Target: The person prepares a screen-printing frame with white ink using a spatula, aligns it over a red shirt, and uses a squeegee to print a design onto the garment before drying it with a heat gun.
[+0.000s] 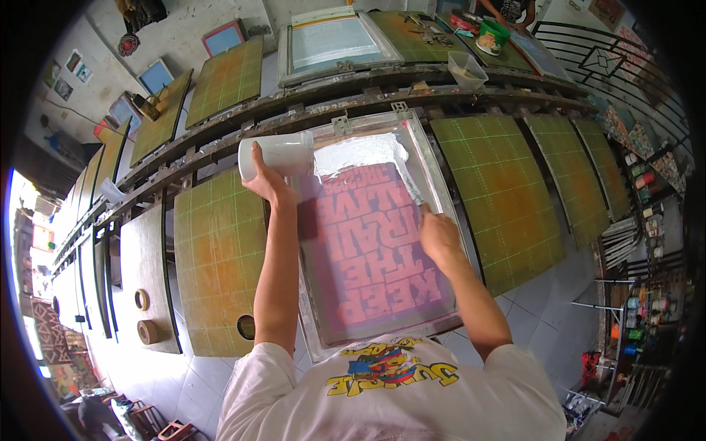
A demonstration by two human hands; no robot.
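a white tub (278, 154) is held tipped on its side in the closed grip of the left hand (266, 184), over the far left corner of the pink-meshed screen frame (368, 235). white ink (360, 152) is spread along the frame's far end. a thin spatula (409, 180) is clasped in the right hand (439, 239), its blade lying in the ink.

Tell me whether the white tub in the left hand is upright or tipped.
Tipped: the white tub lies sideways in the left hand, beside white ink on the screen frame.
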